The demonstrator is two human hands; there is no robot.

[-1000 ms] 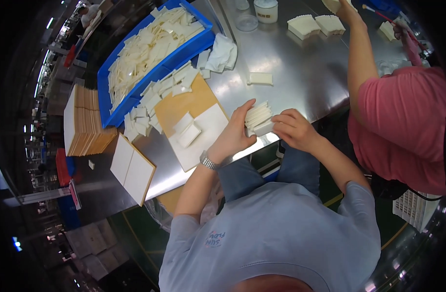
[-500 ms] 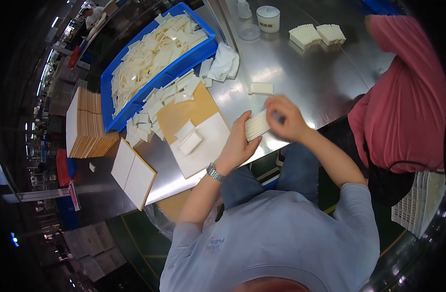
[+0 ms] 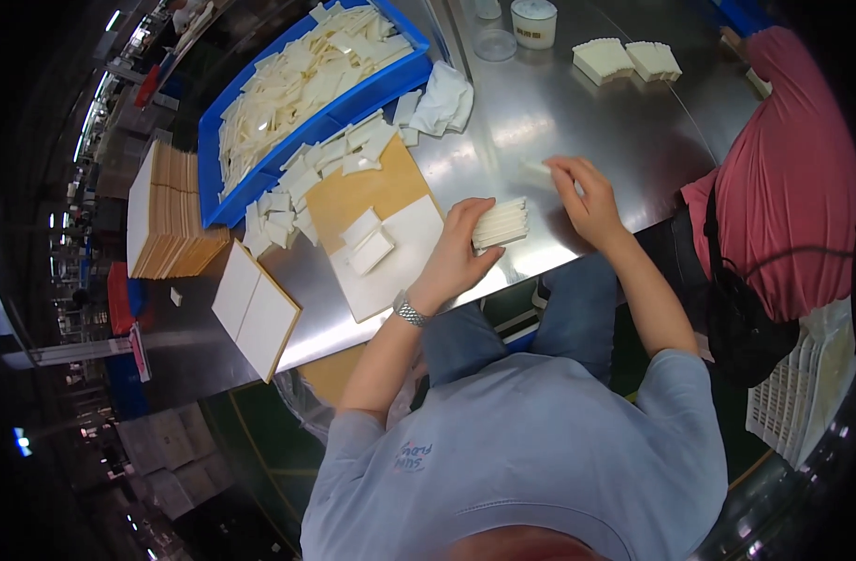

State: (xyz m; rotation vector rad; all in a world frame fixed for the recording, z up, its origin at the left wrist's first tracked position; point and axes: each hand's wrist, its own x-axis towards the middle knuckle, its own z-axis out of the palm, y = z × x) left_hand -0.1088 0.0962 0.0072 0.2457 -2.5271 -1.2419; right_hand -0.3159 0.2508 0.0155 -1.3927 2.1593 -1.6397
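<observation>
One stack of cream cards (image 3: pixel 500 222) stands on edge on the steel table (image 3: pixel 577 122), gripped by the left hand (image 3: pixel 458 254), fingers curled round its near end. Right hand (image 3: pixel 585 194) lies just beyond and to the right of the stack, fingers closed on a single cream piece (image 3: pixel 537 172) pressed to the tabletop. Left of the left hand: a tan board (image 3: pixel 367 192) with a white sheet (image 3: pixel 400 257) over its near part, two small white pieces (image 3: pixel 367 241) on it. Farther left, loose pieces (image 3: pixel 302 178) scattered, then a blue bin (image 3: pixel 325 117) heaped with more. White cloth (image 3: pixel 442 98) beside the bin. Well beyond the right hand: two small stacks (image 3: pixel 624 60), a white tub (image 3: pixel 533 21). Person in a pink top (image 3: pixel 788 178) stands to the right.
</observation>
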